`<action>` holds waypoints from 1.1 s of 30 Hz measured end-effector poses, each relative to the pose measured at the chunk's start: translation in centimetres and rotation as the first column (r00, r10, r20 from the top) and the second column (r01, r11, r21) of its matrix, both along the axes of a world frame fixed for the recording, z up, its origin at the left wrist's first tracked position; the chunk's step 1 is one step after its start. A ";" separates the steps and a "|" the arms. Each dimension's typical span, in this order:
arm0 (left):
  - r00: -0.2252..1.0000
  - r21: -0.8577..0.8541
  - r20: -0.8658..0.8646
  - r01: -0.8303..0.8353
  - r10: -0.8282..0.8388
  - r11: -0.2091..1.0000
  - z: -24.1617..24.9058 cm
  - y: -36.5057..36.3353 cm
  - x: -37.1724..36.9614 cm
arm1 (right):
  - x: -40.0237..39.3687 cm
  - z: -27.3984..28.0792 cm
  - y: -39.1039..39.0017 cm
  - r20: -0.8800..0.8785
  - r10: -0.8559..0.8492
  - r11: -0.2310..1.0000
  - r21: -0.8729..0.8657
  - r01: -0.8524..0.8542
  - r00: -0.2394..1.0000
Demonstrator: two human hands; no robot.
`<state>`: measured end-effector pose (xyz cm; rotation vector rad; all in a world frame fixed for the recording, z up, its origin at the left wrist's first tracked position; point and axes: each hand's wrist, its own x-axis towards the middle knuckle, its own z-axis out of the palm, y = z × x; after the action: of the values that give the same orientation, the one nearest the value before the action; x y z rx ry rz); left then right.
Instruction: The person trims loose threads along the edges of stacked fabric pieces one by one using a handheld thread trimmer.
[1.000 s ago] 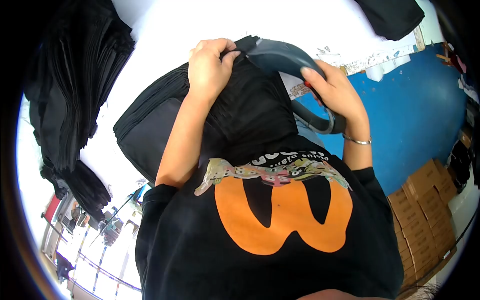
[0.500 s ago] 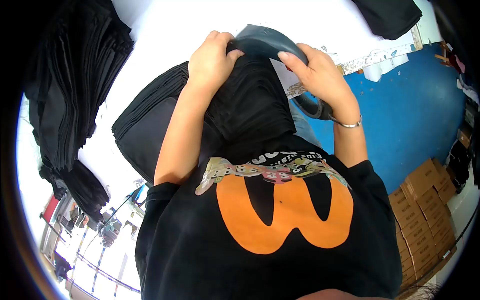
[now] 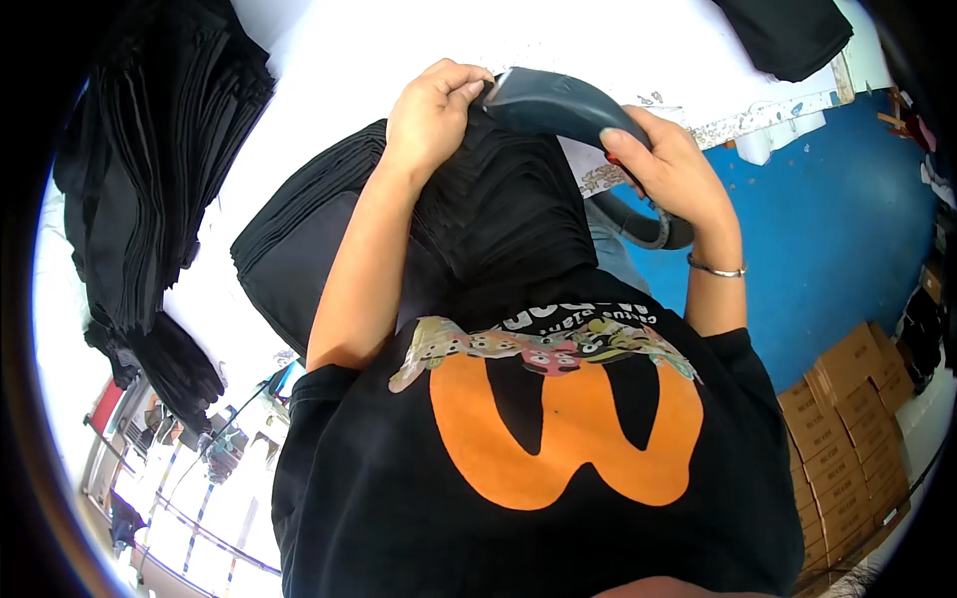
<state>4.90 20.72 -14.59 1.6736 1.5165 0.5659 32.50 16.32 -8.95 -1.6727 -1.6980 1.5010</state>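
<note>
My right hand [image 3: 678,169] is wrapped round the handle of a dark grey-blue, clipper-like thread trimmer [image 3: 563,105], which has a red button by my thumb. A ribbed dark hose [image 3: 648,227] shows below that hand. The trimmer's pale head points left, close to the fingertips of my left hand [image 3: 429,115]. Those fingers are pinched on a small dark edge, which looks like part of the black cloth. Under both hands lies a thick stack of folded black cloth pieces [image 3: 508,199], fanned in layers on the white table [image 3: 329,60] and reaching toward my body.
Another tall pile of black cloth [image 3: 150,169] hangs at the table's left side. More folded black cloth [image 3: 793,35] lies at the upper right. Brown cartons [image 3: 842,448] are stacked on the right by the blue floor [image 3: 817,219].
My right hand has moved right and slightly down with the trimmer, exposing its head. My left hand has come off the trimmer's front end and now pinches beside it.
</note>
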 end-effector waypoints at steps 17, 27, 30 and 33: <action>0.840 0.355 -0.542 0.202 0.025 0.913 2.6 -1.2 0.9 | -1.8 0.8 -2.7 0.012 -0.160 0.984 0.079 0.159 0.987; 0.983 -0.076 0.104 0.158 -0.150 0.985 0.8 -0.9 -0.6 | -0.6 -0.8 -1.5 -0.194 -0.112 0.994 -0.035 0.107 0.975; 0.990 -0.161 -0.016 0.135 -0.139 0.978 1.9 -1.5 -0.7 | 1.2 -0.6 -2.2 -0.205 -0.190 0.980 -0.093 0.174 0.960; 0.986 -0.134 -0.079 0.137 -0.149 0.981 1.1 -1.2 -0.6 | 2.3 -0.6 -2.8 -0.195 -0.106 0.984 -0.160 0.075 0.975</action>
<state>4.30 19.48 -13.50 1.7102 1.4481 0.3151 34.80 13.55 -9.56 -1.5838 -1.4149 1.7282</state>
